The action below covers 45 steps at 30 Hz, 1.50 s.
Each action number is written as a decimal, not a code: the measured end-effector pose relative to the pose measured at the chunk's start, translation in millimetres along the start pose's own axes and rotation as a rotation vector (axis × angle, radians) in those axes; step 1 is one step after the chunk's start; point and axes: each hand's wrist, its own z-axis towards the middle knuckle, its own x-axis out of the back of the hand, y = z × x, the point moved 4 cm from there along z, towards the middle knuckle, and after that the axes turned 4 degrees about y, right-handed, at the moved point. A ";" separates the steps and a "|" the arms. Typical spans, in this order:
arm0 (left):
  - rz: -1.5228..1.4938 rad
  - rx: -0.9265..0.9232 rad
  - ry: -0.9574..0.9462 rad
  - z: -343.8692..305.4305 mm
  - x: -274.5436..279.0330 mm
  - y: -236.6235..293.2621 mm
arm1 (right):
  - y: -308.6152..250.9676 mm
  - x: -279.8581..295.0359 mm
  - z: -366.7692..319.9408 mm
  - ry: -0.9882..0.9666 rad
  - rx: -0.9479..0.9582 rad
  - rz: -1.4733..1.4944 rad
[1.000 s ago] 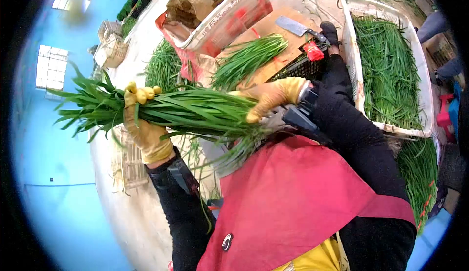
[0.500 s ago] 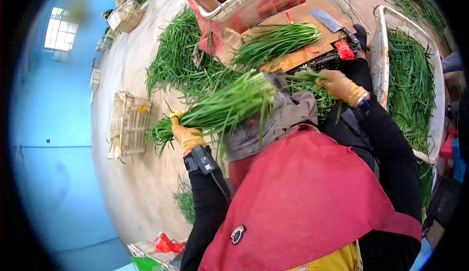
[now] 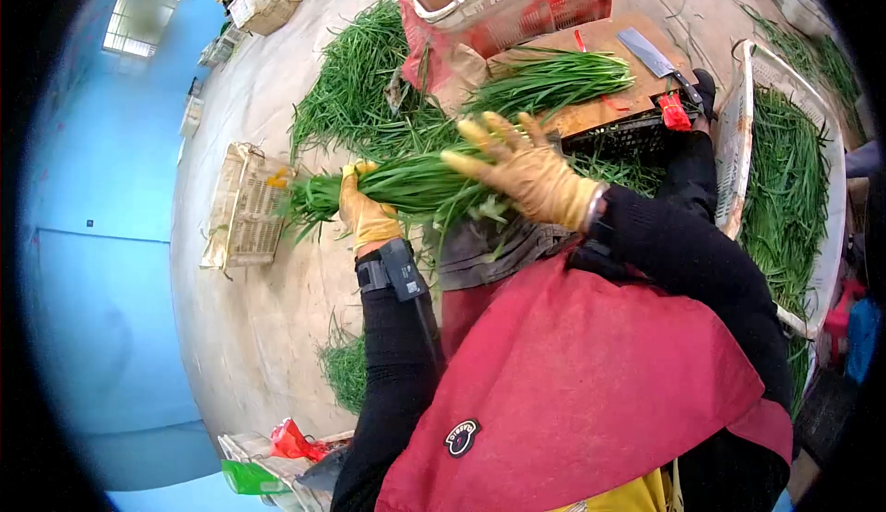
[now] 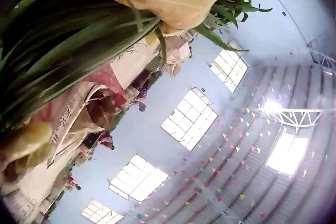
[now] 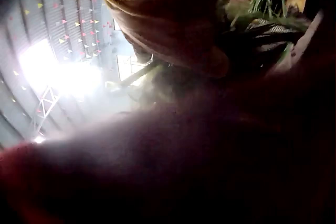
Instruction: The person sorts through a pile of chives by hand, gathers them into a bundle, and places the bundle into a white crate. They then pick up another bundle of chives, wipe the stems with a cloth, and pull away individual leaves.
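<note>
Gripping one bundle of green stalks (image 3: 415,184) above the lap, the left hand (image 3: 369,217) curls its fingers round the leafy end; the right hand (image 3: 531,175) spreads its fingers nearly straight, free of any hold, near the other end. Ahead, a board (image 3: 591,117) on a black crate (image 3: 637,132) bears one knife (image 3: 651,55) and one bunch (image 3: 554,78). One white crate (image 3: 736,161) at right holds greens (image 3: 784,189). Left, pale floor (image 3: 277,327) extends past one slatted crate (image 3: 245,212) to the blue wall (image 3: 111,318).
</note>
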 end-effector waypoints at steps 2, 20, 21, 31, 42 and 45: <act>-0.012 0.001 -0.049 -7.4 -7.7 5.9 | -5.9 -9.2 5.9 0.027 0.118 0.188; -0.097 0.085 0.033 -10.7 37.5 -12.3 | 111.8 -17.5 -134.1 -0.229 -0.355 0.536; -0.103 0.085 0.028 -6.1 42.1 -14.8 | 99.1 -13.8 -115.8 -0.173 -0.332 0.605; -0.096 0.005 0.027 -34.5 30.4 1.7 | 55.5 -60.3 -49.6 -0.214 -0.720 0.606; -0.371 0.015 -0.150 -38.0 34.2 -0.9 | 99.1 -7.0 -73.5 -0.179 -0.739 0.864; -0.421 0.014 -0.321 -50.0 29.1 3.9 | 68.8 -21.2 -43.7 -0.404 -0.851 0.967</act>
